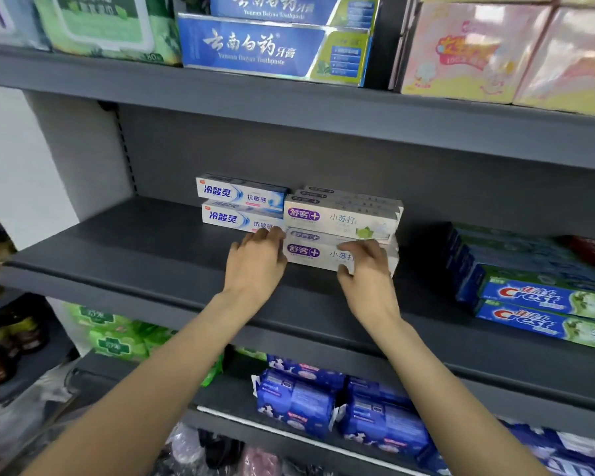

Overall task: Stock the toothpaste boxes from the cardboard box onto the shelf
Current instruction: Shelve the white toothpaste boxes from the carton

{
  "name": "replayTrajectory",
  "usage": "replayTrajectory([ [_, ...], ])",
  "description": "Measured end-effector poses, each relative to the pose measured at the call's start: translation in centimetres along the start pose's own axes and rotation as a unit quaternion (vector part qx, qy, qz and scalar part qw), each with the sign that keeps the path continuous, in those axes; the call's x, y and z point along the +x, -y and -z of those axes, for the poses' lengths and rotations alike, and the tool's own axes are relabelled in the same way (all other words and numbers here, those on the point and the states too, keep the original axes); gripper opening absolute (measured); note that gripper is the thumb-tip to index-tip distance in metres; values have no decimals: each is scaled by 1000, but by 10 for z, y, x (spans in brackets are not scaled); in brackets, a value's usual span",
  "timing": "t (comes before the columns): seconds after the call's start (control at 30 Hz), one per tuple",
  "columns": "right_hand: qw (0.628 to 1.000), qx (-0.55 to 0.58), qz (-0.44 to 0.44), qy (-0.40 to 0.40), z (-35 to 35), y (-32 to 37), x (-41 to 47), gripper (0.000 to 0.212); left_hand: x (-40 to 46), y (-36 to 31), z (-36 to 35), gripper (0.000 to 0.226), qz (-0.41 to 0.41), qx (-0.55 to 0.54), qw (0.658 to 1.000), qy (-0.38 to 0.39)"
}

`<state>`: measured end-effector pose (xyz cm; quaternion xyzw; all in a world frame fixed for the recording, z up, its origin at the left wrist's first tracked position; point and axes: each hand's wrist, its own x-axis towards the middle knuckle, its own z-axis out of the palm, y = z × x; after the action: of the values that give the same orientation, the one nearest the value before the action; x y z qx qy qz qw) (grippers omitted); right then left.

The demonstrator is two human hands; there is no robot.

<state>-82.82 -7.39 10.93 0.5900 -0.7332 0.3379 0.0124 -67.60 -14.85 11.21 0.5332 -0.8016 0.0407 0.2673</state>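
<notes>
On the dark grey middle shelf (152, 242) stand white toothpaste boxes with purple logos, stacked two high in several rows. My right hand (366, 269) grips the right end of the lower front white-and-purple box (315, 250), thumb under its front edge and fingers over its top. My left hand (256, 261) touches that box's left end with its fingers, beside two stacked blue-and-white toothpaste boxes (237, 206). The upper white-and-purple box (340, 219) lies on top. The cardboard box is out of view.
Green-and-blue Crest boxes (543, 304) fill the shelf's right part. Blue toothpaste boxes (272, 46) and pink packs (495, 49) sit on the shelf above. Blue packets (340, 403) and green packs (117, 338) lie on the shelf below. Bare shelf extends left of the stacks.
</notes>
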Motion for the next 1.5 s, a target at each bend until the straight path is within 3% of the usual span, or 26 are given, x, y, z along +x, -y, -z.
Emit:
replayTrajectory([
  [0.17,996,60,49,47,-23,62,-26,30,-41,52,28,19,-75,36,995,-59],
  [0.27,989,84,78,90,-54,111,-53,24,-84,102,52,17,-62,90,991,-71],
  [0.37,982,100,87,134,-94,171,-91,22,-136,165,74,27,-17,85,996,-25],
  [0.6,955,114,88,258,-205,322,-218,25,-276,349,120,23,92,81,988,94],
  [0.87,906,126,9,404,-306,437,-355,26,-407,490,145,22,219,48,940,258],
  [1.1,843,16,-70,534,-359,450,-410,37,-459,536,110,43,243,-6,876,417],
  [1.2,812,5,-122,571,-382,447,-426,54,-475,551,93,28,302,-46,838,452],
  [1.27,802,27,-168,572,-396,449,-434,74,-485,560,80,29,360,-98,809,454],
  [1.37,787,43,-209,578,-413,453,-441,101,-500,572,58,18,488,-239,732,410],
  [1.4,783,34,-207,585,-418,453,-442,103,-504,573,53,11,523,-280,704,391],
  [1.5,793,18,-211,572,-425,450,-441,100,-511,573,46,30,594,-336,639,355],
])
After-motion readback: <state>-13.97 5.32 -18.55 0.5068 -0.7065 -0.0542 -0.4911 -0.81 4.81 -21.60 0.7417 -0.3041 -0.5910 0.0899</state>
